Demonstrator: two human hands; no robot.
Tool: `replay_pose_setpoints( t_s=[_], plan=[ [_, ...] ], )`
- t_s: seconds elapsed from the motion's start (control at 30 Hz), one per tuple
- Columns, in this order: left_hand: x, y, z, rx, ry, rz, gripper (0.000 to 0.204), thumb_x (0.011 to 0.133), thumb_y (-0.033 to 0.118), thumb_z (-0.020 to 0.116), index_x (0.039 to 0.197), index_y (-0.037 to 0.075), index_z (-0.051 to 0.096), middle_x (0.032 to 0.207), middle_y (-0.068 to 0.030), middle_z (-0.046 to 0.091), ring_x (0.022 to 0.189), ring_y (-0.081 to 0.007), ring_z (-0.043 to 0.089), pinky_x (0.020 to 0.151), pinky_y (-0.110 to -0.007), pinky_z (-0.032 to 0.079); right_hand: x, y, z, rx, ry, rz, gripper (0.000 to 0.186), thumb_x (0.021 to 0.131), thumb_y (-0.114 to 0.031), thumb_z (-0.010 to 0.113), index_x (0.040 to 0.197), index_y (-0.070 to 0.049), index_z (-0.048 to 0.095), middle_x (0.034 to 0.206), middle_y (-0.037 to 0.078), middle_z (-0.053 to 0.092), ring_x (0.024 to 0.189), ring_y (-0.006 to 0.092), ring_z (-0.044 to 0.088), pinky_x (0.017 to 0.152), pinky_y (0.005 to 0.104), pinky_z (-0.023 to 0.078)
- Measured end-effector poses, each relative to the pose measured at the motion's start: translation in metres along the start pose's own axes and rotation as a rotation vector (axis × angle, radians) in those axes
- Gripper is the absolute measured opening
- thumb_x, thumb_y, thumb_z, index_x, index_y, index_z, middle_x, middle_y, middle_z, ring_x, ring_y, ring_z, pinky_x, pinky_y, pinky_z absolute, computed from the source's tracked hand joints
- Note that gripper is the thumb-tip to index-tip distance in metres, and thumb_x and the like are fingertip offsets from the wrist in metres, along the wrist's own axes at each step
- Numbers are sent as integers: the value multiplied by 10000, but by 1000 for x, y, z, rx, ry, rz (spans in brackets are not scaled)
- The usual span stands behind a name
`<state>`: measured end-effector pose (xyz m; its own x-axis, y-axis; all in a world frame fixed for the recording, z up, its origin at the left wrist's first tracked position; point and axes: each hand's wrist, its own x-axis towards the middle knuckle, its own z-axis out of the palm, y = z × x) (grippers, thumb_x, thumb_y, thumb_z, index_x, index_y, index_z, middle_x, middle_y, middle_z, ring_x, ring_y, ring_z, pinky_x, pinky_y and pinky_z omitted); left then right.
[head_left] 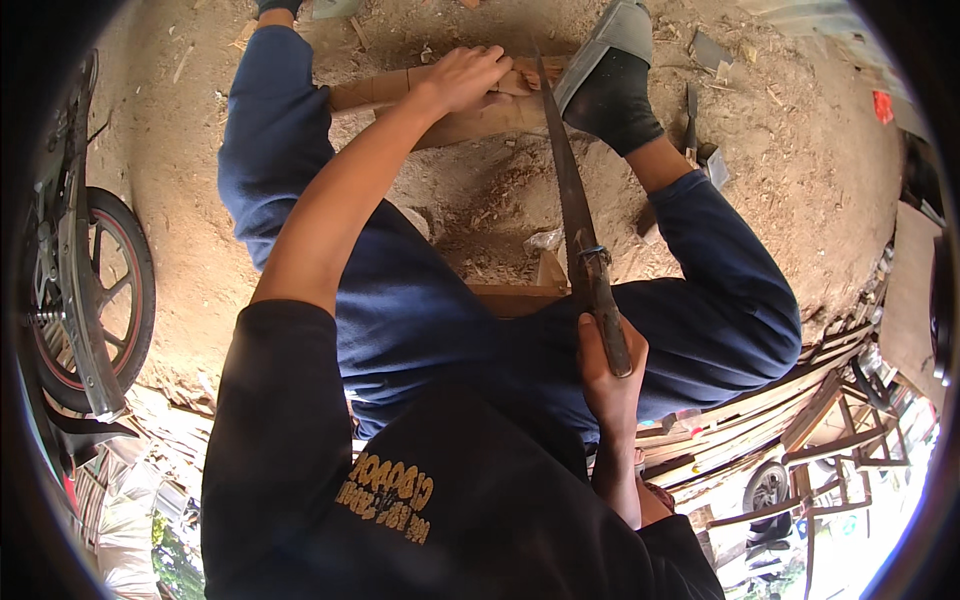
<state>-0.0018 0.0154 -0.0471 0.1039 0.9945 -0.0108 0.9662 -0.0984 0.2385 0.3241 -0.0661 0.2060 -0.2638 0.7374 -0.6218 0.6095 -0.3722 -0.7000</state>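
Note:
My right hand [612, 370] is closed around the handle of a handsaw [568, 175]. The saw's long, dark, toothed blade points away from me, its tip at the right end of a piece of wood [385, 90]. My left hand [470, 78] grips that wood from above, its fingers curled over it near the blade; their undersides are hidden. Under it lies a wider wooden block [470, 125] on the ground. Just right of the blade, my foot in a grey slipper [615, 40] rests by the end of the wood.
Wood chips litter the dirt floor [800, 190]. A dark-handled tool [691, 115] and a small metal piece [714, 165] lie right of my foot. A motorbike wheel [120, 290] stands at left. Stacked wooden strips [720, 430] and a wooden frame [850, 440] are at lower right.

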Motion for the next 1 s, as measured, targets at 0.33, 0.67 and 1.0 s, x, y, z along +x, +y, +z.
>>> replay_pose_setpoints(
  t_s=[0.33, 0.67, 1.0],
  plan=[
    [4, -5, -3, -48, -4, -79, 626, 809, 558, 674, 1096, 9, 588, 1028, -148, 625, 1007, -339, 632, 820, -437, 530, 3, -14, 4, -21, 3, -50, 177, 933, -70, 594, 778, 7, 554, 628, -21, 472, 607, 36, 392, 511, 255, 326],
    [4, -6, 4, -61, -9, -209, 719, 804, 622, 662, 1161, 7, 560, 1040, -208, 644, 1003, -363, 643, 832, -439, 533, -10, -30, -5, -64, -6, -30, 188, 947, -84, 596, 784, -2, 551, 635, -21, 474, 608, 41, 397, 521, 262, 343],
    [8, 2, -12, -77, -91, -241, 706, 800, 634, 670, 1147, 29, 563, 1078, -204, 645, 1043, -351, 640, 869, -447, 524, -37, -33, -1, -157, 47, -96, 164, 943, -69, 604, 816, 29, 568, 612, 55, 500, 610, 71, 425, 534, 297, 378]
  ],
)
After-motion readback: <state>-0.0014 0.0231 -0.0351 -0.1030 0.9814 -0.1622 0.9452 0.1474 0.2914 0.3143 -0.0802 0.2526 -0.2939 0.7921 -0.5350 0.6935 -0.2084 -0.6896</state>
